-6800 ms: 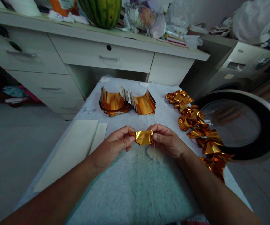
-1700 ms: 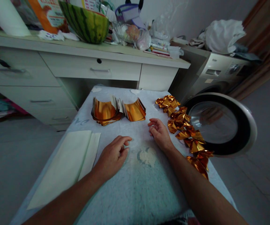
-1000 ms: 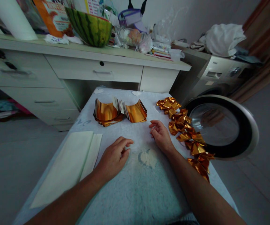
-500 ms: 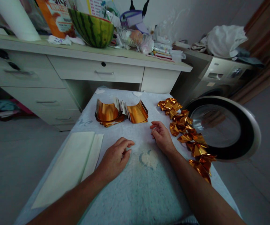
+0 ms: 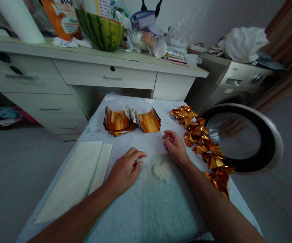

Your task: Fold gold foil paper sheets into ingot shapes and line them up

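Note:
My left hand [image 5: 125, 168] rests on the cloth-covered table [image 5: 161, 209], fingers loosely curved and apart, holding nothing. To its left lie folded pale paper sheets [image 5: 72, 175]. My right hand [image 5: 175, 146] also lies on the cloth, empty, with its fingers slightly bent and the thumb apart. Just beyond the hands stand two stacks of curved gold foil paper, a left stack [image 5: 117, 120] and a right stack [image 5: 149, 120]. Along the table's right side runs a row of folded gold foil pieces [image 5: 198, 130], nearest my right hand.
Behind the table is a white desk [image 5: 110, 74] with drawers, bearing a cut watermelon [image 5: 100, 30], a paper roll [image 5: 19, 20] and plastic bags [image 5: 158, 45]. On the right, the open round door [image 5: 269, 138] of a washing machine [image 5: 237, 77] stands close to the table edge.
Both hands keep the same place and pose. The view has shifted very slightly; nothing has been taken up or put down.

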`<action>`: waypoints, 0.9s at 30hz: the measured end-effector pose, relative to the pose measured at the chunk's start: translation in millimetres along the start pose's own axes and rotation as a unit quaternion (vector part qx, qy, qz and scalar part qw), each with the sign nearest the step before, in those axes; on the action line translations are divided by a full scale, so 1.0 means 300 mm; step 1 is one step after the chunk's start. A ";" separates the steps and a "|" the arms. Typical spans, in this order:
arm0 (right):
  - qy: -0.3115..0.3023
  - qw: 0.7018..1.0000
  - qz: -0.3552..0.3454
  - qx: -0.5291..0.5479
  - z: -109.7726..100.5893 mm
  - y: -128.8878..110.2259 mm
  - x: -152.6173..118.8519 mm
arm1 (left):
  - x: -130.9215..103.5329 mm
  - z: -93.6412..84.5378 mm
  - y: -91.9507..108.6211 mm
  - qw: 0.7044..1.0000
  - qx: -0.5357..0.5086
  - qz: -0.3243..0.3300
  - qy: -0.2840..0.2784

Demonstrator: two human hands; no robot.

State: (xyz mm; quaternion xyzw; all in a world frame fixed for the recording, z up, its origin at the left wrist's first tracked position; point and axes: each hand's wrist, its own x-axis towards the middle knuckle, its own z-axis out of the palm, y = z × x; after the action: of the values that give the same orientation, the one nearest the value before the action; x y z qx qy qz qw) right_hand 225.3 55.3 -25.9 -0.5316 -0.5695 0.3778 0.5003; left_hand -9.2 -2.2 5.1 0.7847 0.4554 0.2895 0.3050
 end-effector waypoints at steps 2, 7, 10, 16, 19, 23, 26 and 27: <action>0.003 1.000 0.001 0.000 0.000 0.002 0.001 | -0.001 -0.001 0.001 1.000 0.001 -0.001 -0.001; 0.005 1.000 0.002 0.000 0.003 0.001 0.001 | -0.002 -0.002 0.005 1.000 0.006 0.004 -0.001; 0.003 1.000 0.001 -0.006 0.003 -0.001 0.000 | 0.000 -0.001 0.004 1.000 0.006 0.004 0.000; 0.002 1.000 -0.001 -0.022 0.000 -0.005 -0.001 | 0.001 -0.001 0.005 1.000 0.008 0.004 0.002; 0.001 1.000 -0.002 -0.031 0.000 -0.002 0.001 | 0.000 -0.002 0.005 1.000 0.006 0.004 0.000; 0.000 0.999 -0.002 -0.037 0.000 0.005 0.003 | -0.001 0.002 -0.002 1.000 0.002 0.003 -0.004; 0.000 0.999 -0.002 -0.040 0.000 0.007 0.003 | -0.002 0.005 -0.004 1.000 0.003 0.005 -0.003; -0.001 0.999 -0.002 -0.041 0.000 0.007 0.002 | -0.002 0.005 -0.004 1.000 0.003 0.006 -0.003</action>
State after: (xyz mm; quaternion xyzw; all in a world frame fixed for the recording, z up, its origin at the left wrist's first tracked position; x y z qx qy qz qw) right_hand 225.9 56.3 -27.7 -0.5503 -0.5859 0.3538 0.4783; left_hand -8.9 -2.6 3.2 0.7891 0.4507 0.2873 0.3026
